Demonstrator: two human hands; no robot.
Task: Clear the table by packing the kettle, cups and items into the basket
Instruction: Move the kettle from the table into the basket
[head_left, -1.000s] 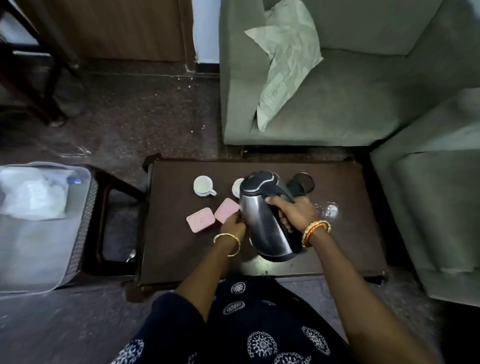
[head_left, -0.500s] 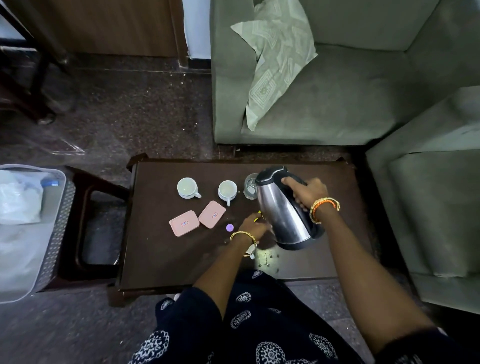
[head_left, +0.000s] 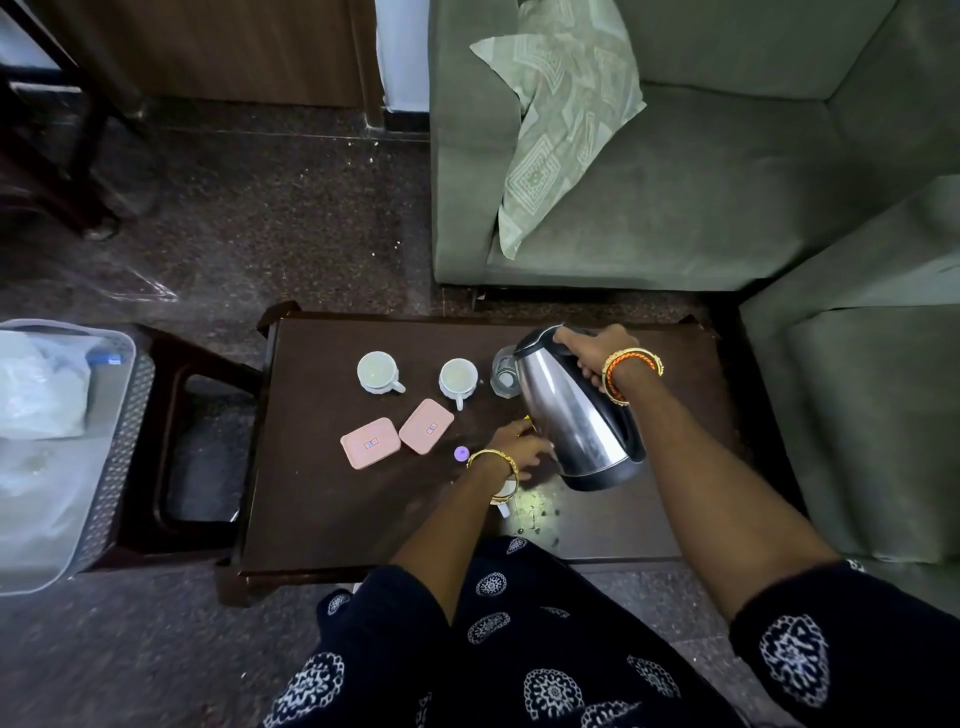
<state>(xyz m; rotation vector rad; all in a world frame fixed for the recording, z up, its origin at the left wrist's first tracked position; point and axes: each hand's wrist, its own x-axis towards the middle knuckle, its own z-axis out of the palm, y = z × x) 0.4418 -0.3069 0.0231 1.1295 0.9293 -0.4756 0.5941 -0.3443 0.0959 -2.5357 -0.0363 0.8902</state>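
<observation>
My right hand (head_left: 592, 351) grips the black handle of the steel kettle (head_left: 569, 415), which is tilted over the right middle of the dark table (head_left: 322, 509). The fingers of my left hand (head_left: 522, 449) reach to the kettle's lower left side; a small yellow bit shows by the fingertips. Two white cups (head_left: 379, 371) (head_left: 458, 378) and a glass (head_left: 503, 374) stand in a row behind. Two pink tins (head_left: 370, 443) (head_left: 427, 426) and a purple cap (head_left: 461, 453) lie left of my left hand. The grey basket (head_left: 122, 415) sits at far left.
The basket rests on a dark stool (head_left: 171, 426) and holds white plastic bags (head_left: 41, 389). A green sofa (head_left: 701, 208) with a cushion (head_left: 561, 119) stands behind the table, and another sofa seat (head_left: 872, 415) is on the right. A small white thing (head_left: 504, 506) lies under my left wrist.
The kettle has moved right and back, from over the table's front middle to beside the glass. My left hand followed it to the right, away from the pink tins.
</observation>
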